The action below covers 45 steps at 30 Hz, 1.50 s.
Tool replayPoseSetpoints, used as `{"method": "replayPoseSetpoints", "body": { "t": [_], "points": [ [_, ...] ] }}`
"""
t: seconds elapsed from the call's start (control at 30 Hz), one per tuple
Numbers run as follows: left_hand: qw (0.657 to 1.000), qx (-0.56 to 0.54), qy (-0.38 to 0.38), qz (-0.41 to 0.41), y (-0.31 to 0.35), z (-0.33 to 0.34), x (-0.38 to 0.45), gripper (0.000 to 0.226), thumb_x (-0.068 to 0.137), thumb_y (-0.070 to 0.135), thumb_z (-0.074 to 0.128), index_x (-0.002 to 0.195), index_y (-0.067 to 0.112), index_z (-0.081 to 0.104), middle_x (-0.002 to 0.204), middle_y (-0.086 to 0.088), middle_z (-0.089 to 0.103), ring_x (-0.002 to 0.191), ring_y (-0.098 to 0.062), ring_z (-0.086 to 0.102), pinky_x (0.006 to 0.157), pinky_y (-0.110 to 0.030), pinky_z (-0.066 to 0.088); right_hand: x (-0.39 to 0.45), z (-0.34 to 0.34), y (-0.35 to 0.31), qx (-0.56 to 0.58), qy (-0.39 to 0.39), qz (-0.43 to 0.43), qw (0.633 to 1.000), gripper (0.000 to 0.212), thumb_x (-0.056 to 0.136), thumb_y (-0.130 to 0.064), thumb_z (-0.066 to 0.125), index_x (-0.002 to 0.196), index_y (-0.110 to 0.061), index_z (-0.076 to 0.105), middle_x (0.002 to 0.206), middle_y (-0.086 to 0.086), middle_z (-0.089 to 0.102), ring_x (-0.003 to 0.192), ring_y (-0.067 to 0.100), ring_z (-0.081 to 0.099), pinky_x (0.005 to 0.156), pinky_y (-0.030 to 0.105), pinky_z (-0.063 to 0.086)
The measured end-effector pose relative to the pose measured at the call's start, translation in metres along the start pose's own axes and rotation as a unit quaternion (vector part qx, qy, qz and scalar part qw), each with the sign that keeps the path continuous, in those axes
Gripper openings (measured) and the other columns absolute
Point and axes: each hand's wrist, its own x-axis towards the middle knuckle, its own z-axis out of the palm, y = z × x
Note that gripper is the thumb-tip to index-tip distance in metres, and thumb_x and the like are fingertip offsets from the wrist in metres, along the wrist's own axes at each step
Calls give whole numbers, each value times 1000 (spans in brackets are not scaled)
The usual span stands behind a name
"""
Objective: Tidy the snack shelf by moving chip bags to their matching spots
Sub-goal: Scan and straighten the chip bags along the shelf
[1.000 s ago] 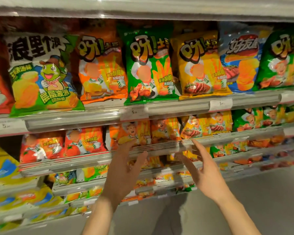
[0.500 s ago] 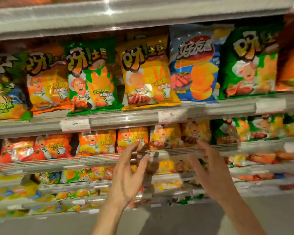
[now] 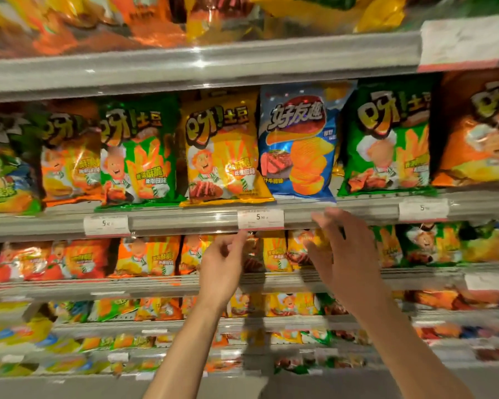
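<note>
Both hands have risen toward the upper shelf rail. Right hand [image 3: 346, 254] open, fingers spread, empty, just below the glossy blue foil chip bag [image 3: 298, 145]; left hand [image 3: 224, 260] loosely curled, empty. Blue bag sits among yellow and green bags, likely the misfit to pull.

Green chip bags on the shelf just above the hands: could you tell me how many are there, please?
2 of that brand: one green bag left of the yellow bag, another right of the blue bag. A differently branded green bag at the far left is cut off; others may be hidden behind.
</note>
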Motion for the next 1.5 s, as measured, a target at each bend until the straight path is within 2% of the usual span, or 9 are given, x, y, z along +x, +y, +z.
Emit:
{"method": "replayPoseSetpoints", "body": {
  "t": [0.13,0.27,0.37,0.53,0.67,0.93,1.03,1.3,1.5],
  "points": [
    [975,-193,-42,-99,9,7,12,38,98,42,64,100,6,76,94,-10,81,76,-16,73,69,-24,57,28,19,-17,-45,-65,-101,992,48,92,-29,70,135,-13,60,133,21,59,122,40,57,103,53,46],
    [961,-243,-42,-125,19,9,19,37,96,44,67,102,9,77,91,-5,82,81,-15,77,68,-26,57,43,23,-30,-82,-69,-122,987,53,79,-23,83,128,-10,70,122,20,68,109,39,66,92,50,54],
    [960,-244,-43,-133,20,9,22,44,91,51,70,104,10,76,88,-4,82,82,-14,76,66,-26,55,40,26,-30,-102,-84,-116,984,57,78,-27,83,131,-13,68,120,17,67,107,36,66,89,48,53],
    [961,-242,-52,-120,21,5,20,41,91,51,69,95,12,79,85,-7,82,70,-14,71,54,-21,55,48,17,-29,-55,-76,-83,992,48,92,-40,53,131,-16,67,119,11,63,106,29,61,90,45,52],
    [962,-238,-64,-113,24,3,19,36,92,51,68,88,17,78,88,-11,81,67,-16,66,48,-22,51,79,10,-31,15,-15,-105,994,45,95,-33,58,134,-11,65,127,12,61,108,24,59,94,37,51],
    [961,-239,-81,-111,23,0,20,34,92,52,67,94,18,75,91,-13,81,64,-17,63,44,-21,49,134,9,-38,-38,-157,-209,964,54,105,-39,49,157,-28,37,157,12,37,122,27,54,93,42,52],
    [962,-239,-80,-109,23,1,20,35,93,51,67,88,18,77,91,-18,80,65,-18,63,44,-20,49,138,13,-35,-53,-163,-215,961,53,105,-42,48,155,-26,40,156,11,40,131,29,49,95,43,54],
    [962,-239,-77,-105,21,3,22,35,93,49,68,85,16,76,90,-19,80,57,-15,62,41,-20,47,131,26,-39,-43,-132,-212,967,49,102,-33,58,149,-20,50,142,12,52,113,29,58,84,45,57],
    [962,-241,-79,-102,17,4,23,36,93,48,69,86,14,78,89,-20,80,51,-10,60,43,-19,47,133,19,-37,-19,-107,-195,975,43,101,-28,60,143,-18,57,136,11,56,116,28,56,84,42,56]
  ]
}}
